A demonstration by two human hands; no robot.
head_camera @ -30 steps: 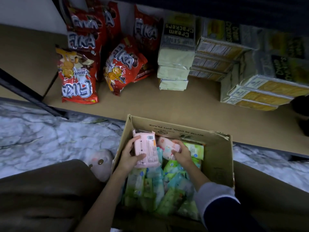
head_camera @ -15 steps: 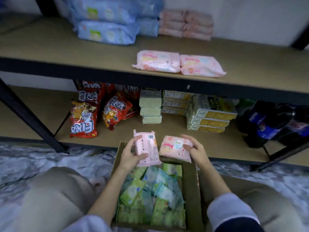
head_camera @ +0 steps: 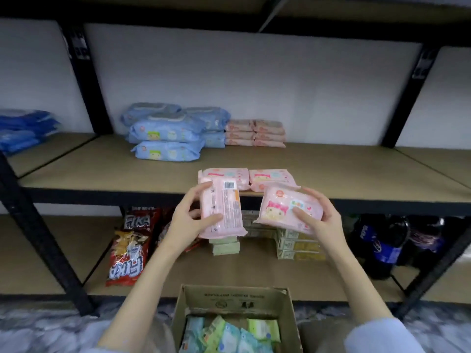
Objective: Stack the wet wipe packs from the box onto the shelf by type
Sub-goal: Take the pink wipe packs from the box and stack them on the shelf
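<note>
While each hand grips one pink pack, left hand and right hand hover at the shelf's front edge.

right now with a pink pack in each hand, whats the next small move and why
Probably carry both forward and set them on the two pink packs lying at the shelf's front edge. The left hand grips one pink pack back side up, the right hand one face up; they appear the same type.
</note>
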